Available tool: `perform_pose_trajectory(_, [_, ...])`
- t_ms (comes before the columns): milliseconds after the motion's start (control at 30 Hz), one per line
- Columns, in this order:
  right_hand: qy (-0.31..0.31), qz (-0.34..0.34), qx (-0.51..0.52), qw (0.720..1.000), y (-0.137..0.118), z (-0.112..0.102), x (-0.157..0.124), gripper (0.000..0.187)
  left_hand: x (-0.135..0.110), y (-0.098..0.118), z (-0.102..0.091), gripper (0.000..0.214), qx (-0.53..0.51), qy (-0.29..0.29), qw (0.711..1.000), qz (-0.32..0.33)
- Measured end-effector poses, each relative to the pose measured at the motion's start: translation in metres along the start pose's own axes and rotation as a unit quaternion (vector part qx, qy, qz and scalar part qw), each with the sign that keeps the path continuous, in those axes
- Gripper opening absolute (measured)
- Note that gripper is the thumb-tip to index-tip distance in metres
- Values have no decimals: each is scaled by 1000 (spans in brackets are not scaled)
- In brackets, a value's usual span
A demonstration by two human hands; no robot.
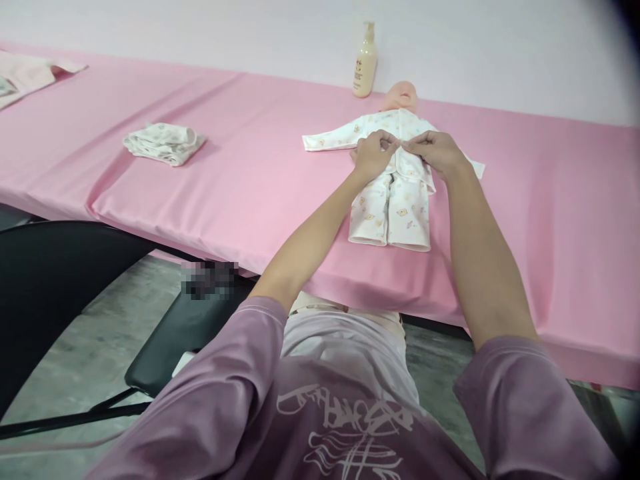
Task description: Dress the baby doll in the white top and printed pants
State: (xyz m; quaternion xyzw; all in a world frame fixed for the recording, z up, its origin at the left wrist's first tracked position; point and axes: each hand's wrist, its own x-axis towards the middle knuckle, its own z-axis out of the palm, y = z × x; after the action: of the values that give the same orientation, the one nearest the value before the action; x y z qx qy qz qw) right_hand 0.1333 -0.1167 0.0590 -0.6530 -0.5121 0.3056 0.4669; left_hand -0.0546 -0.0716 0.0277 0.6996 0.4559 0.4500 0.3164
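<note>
A baby doll [401,97] lies face up on a table, dressed in a white printed baby shirt [383,123] with its sleeves spread out. Matching printed baby trousers [409,213] cover its lower body, with the leg ends toward me. My left hand [376,155] pinches the shirt's front edge near the middle of the chest. Opposite it, my right hand [437,152] pinches the other side of the same front opening. The fingertips of both hands almost meet there. Whatever fastener may lie between them is too small to make out.
Pink cloth [250,180] covers the long table. A pump bottle [366,63] stands by the wall beyond the doll. To the left lie a folded stack of printed baby clothes [164,143] and a pale cloth [30,77]. Black chairs [170,340] stand at the near left.
</note>
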Motion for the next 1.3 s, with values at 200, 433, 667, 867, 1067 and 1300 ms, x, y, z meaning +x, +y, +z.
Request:
perform_pose_trajectory(200, [5,3,-9,1000,-5,3,-4,29,1,-3,1,16,4,1,1000,7])
perform_pose_trajectory(433, [-12,3,-10,1000,4,-4,5,28,2,-6,2,13,12,0,1000,15])
perform_pose_trajectory(667, [-30,-12,-36,999,8,-6,9,30,3,-8,3,19,-13,3,1000,13])
perform_pose_trajectory(867, [-16,-13,-29,999,6,-3,7,31,1,-5,1,16,3,-1,1000,11])
perform_pose_trajectory(1067, [-8,-14,-35,999,5,-2,6,29,2,-5,1,21,1,0,1000,10])
perform_pose_trajectory(1300, [-30,-11,-43,999,8,-5,10,28,2,-4,1,13,25,-12,1000,7])
